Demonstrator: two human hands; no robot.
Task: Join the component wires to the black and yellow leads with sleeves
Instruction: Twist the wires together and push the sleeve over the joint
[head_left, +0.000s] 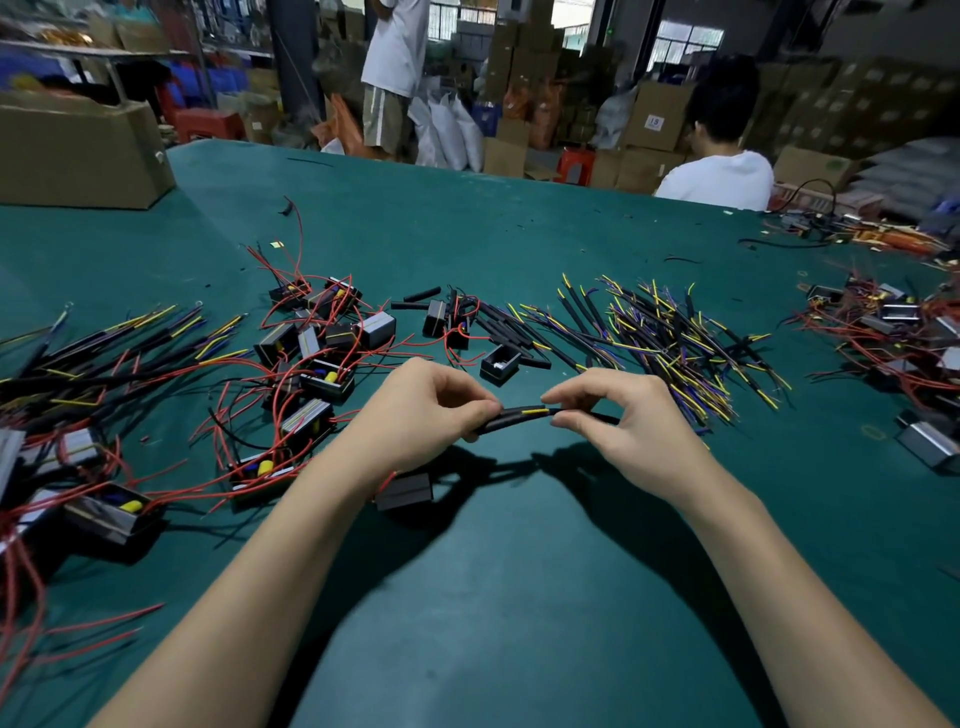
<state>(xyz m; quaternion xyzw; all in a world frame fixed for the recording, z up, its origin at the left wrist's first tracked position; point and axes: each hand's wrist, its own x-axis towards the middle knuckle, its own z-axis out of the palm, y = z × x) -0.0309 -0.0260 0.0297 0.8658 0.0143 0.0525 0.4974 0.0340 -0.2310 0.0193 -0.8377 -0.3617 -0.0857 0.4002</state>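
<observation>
My left hand (426, 410) pinches a black sleeve (506, 420) above the green table. A short yellow lead (535, 412) shows at the sleeve's right end. My right hand (618, 415) pinches the black lead (597, 415) just to the right of that yellow stretch. Both hands meet over the middle of the table. A black box component (404, 491) with a red wire hangs or lies under my left wrist. What joins inside the sleeve is hidden.
Black box components with red wires (317, 364) lie scattered at left. A heap of black, yellow and blue leads (670, 338) lies at right, more leads (119, 343) at far left. A cardboard box (78, 150) stands back left. Two people are beyond the table.
</observation>
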